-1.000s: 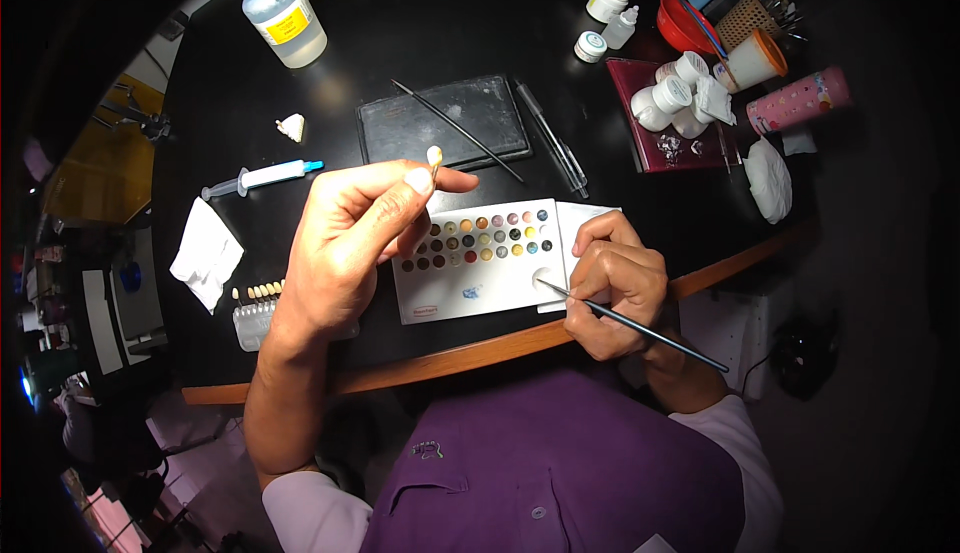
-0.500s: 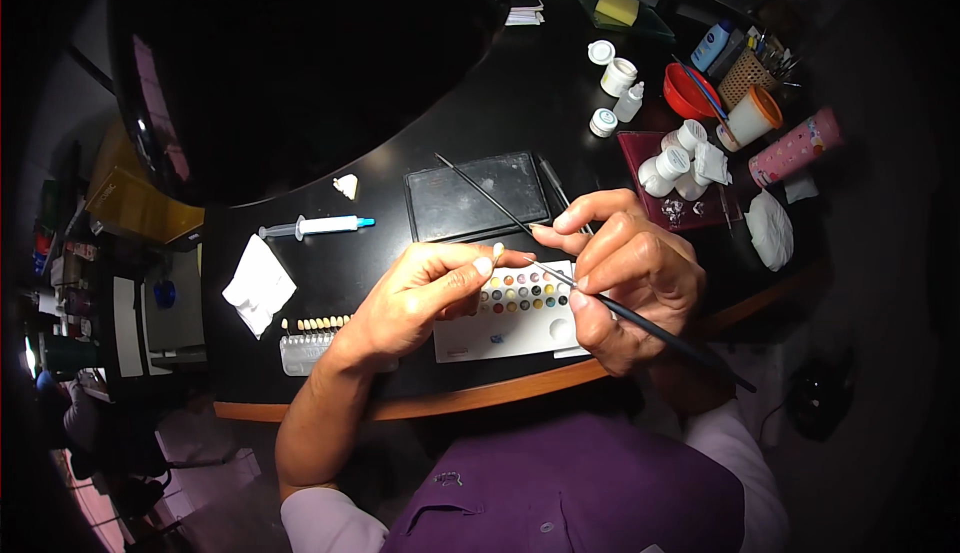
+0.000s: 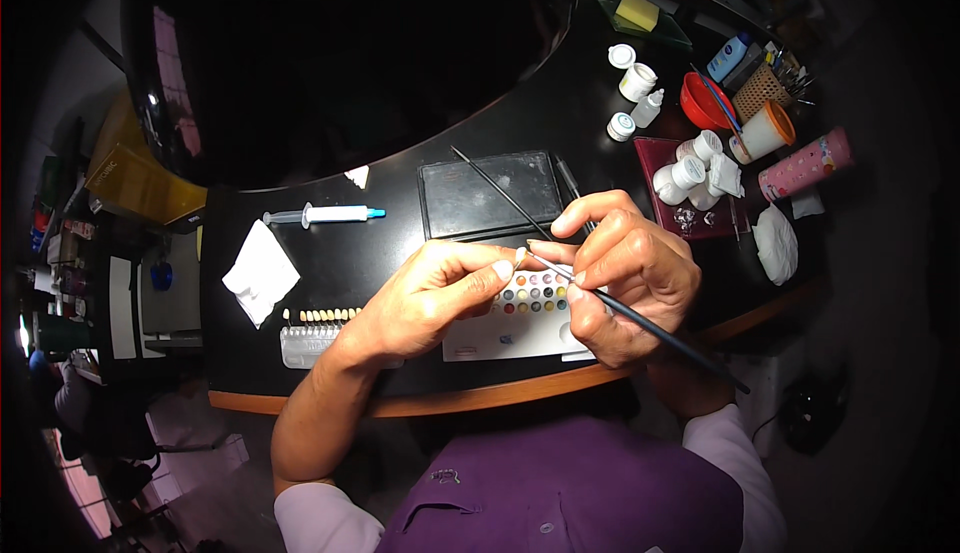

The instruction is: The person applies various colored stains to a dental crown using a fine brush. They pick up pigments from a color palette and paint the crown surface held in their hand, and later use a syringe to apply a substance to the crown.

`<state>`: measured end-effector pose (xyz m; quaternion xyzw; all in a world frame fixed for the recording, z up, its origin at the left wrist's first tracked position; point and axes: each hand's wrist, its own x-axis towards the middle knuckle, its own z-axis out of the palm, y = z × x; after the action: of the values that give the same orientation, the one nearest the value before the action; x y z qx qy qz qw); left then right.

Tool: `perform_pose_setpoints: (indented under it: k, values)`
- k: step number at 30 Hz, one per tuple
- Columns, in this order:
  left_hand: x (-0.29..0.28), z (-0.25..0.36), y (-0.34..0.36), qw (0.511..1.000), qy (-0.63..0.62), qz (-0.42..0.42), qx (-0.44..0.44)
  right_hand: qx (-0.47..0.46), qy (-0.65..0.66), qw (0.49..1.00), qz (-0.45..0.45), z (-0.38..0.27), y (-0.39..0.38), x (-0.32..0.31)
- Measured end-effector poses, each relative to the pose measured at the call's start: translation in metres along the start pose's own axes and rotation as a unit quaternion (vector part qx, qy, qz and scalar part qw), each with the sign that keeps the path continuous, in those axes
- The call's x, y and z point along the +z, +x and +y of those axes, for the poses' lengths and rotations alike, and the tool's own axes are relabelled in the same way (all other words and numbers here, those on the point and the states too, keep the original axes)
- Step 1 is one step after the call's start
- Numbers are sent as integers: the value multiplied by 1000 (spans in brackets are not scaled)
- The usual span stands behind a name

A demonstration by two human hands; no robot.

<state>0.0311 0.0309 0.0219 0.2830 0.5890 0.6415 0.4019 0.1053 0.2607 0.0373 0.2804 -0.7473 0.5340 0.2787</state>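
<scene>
Pinched between the thumb and index finger of my left hand [image 3: 430,298] is a small tooth-shaped piece [image 3: 520,256], pale with a yellowish edge. My right hand [image 3: 640,288] grips a fine brush [image 3: 650,328] with a dark handle, its tip at or very near the tooth piece. A second dark, thin-handled tool [image 3: 495,185] slants over a black rectangular tray [image 3: 480,208]; its near end meets my right fingers, and I cannot tell whether they hold it. Below my hands lies a white palette card [image 3: 475,343] with rows of coloured dots, partly covered.
A tooth shade guide [image 3: 305,345], white tissue [image 3: 262,278] and syringe [image 3: 335,214] lie left. To the right are white jars [image 3: 680,178] on a dark red tray [image 3: 655,153], a red bowl [image 3: 705,103] and a pink cylinder [image 3: 805,165]. A large black shape [image 3: 350,63] overhangs the back.
The brush tip and the tooth piece have come together; half a second ago a small gap lay between them. The whole view has shifted slightly, so the table things appear further right.
</scene>
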Motion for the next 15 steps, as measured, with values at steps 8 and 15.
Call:
perform_pose_setpoints:
  k: [8,15]
  values:
    - [0,-3,0,1000,14,0,15,-1,6,1000,4,-1,-3,0]
    - [2,0,-1,1000,2,5,6,-22,16,1000,7,2,-5,1]
